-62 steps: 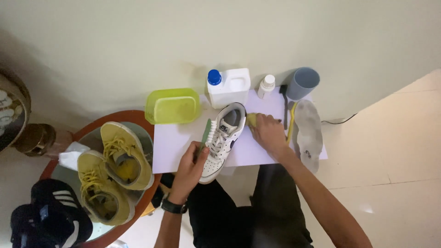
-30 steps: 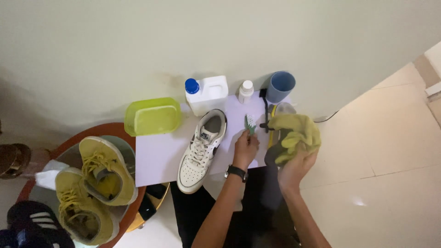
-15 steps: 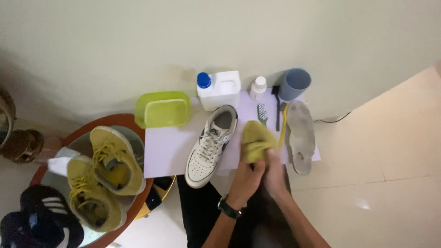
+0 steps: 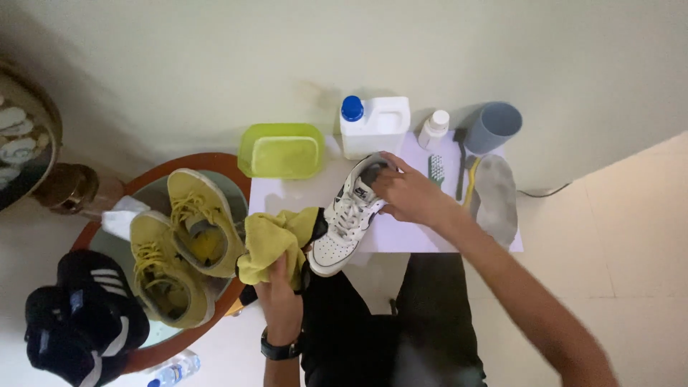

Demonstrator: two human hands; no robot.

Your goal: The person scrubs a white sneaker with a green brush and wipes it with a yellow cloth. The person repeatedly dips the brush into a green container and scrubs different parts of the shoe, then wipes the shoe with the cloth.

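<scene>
Right hand [image 4: 408, 193] has fingers curled over the heel collar of the white sneaker [image 4: 349, 215], which lies on the white sheet [image 4: 401, 236] in front of the green tub [image 4: 281, 149]. Left hand [image 4: 279, 297] has fingers bunched around a yellow cloth [image 4: 272, 240] just beside the toe. Shoe looks light, with a stiff sole and softer upper, so heel or midsole is probably the firm grip; cloth is limp and takes a fist.

Counted: two yellow shoes [image 4: 192, 236], one white sneaker [image 4: 349, 215], one yellow cloth [image 4: 272, 244], one green tub [image 4: 281, 150], one white jug [image 4: 375, 126], one small bottle [image 4: 433, 129], one blue cup [image 4: 494, 127], two brushes [image 4: 435, 169], one insole [image 4: 496, 197].
</scene>
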